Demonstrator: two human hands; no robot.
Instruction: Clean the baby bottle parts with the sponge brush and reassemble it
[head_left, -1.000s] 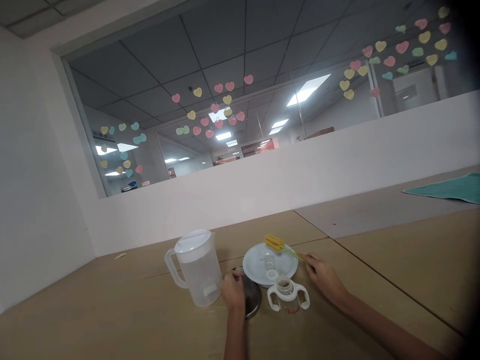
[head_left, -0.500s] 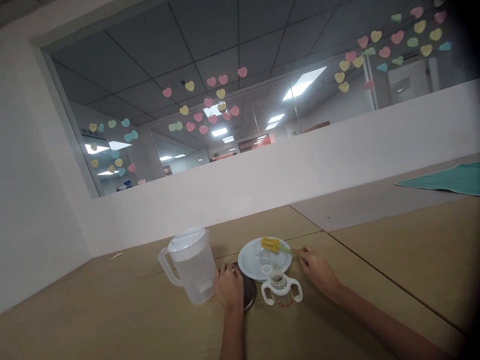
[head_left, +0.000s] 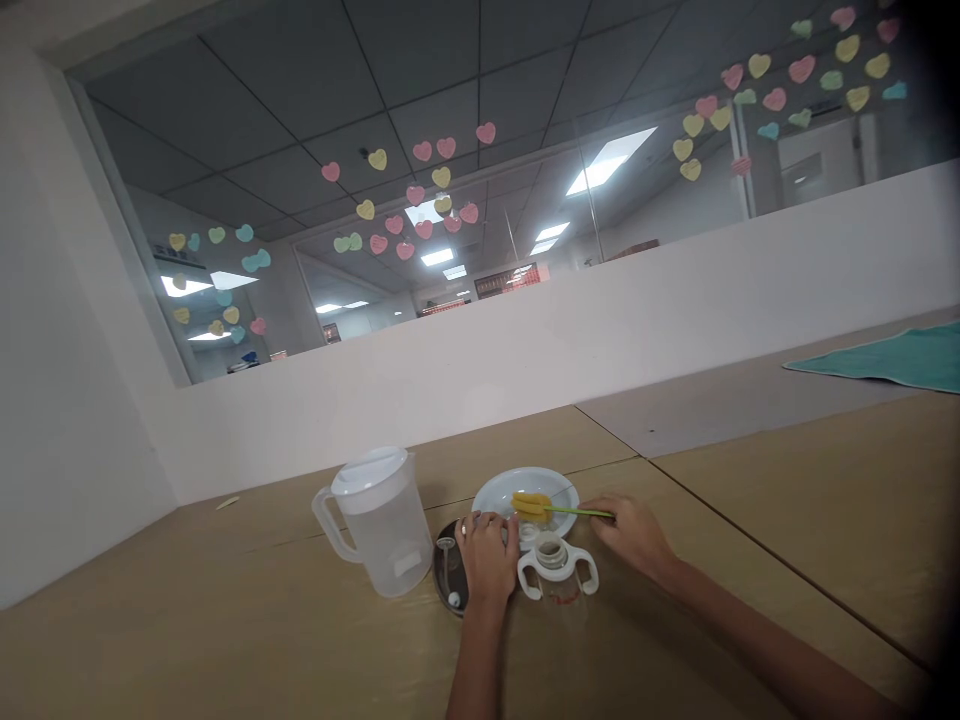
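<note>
Right hand [head_left: 628,532] gripping yellow-sponge, green-stemmed brush [head_left: 536,508]; upright clear, white-handled bottle [head_left: 559,573] — between the hands, nearer the left hand [head_left: 487,557], its grip unclear.

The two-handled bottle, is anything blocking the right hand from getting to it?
Nothing visible: only tabletop shows between the right hand and the bottle. That hand does hold a yellow brush, though, by its green stem.

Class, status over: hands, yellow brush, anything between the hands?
Right hand holding yellow brush by green handle; left hand over dark dish. Brush head over plate. Open handled bottle between hands.
</note>
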